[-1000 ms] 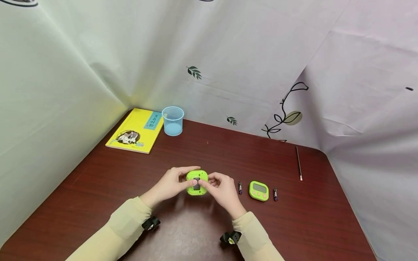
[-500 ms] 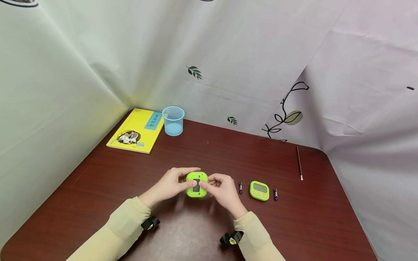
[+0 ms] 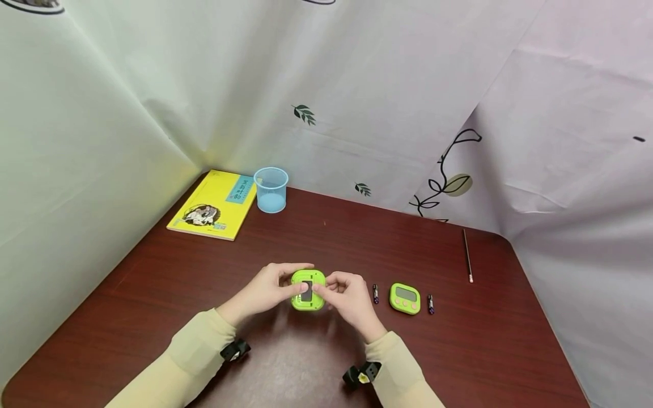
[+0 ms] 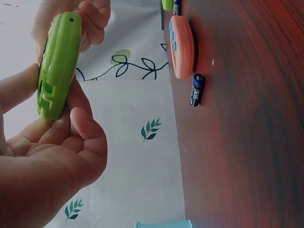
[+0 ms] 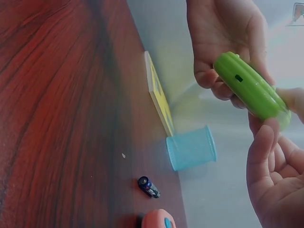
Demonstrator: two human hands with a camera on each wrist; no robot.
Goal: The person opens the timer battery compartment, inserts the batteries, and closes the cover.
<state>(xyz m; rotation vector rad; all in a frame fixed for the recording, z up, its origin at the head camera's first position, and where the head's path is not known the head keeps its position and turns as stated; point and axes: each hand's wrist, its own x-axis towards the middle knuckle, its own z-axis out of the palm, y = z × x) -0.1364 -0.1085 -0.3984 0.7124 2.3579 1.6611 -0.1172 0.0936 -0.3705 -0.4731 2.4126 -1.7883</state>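
Both hands hold a green digital timer (image 3: 308,305) above the table, its back turned up toward the head camera. My left hand (image 3: 270,286) grips its left side, with the thumb on the dark panel (image 3: 306,294) in the back. From the other side my right hand (image 3: 349,294) pinches it, thumb tip meeting the left one over that panel. The wrist views show the timer edge-on, with a slot (image 4: 47,89) in its rim. Right of the hands lie a battery (image 3: 375,293), a second timer (image 3: 405,298) screen up, and another battery (image 3: 431,304).
The second timer (image 4: 181,47) looks coral with blue buttons in the wrist views. A yellow book (image 3: 214,204) and a clear blue cup (image 3: 271,192) stand at the back left. A pencil (image 3: 467,255) lies far right. White printed cloth (image 3: 326,85) hangs behind the table.
The held timer has shifted slightly toward the person. Both hands keep their grip, thumbs on the dark panel; the things on the table stay put.
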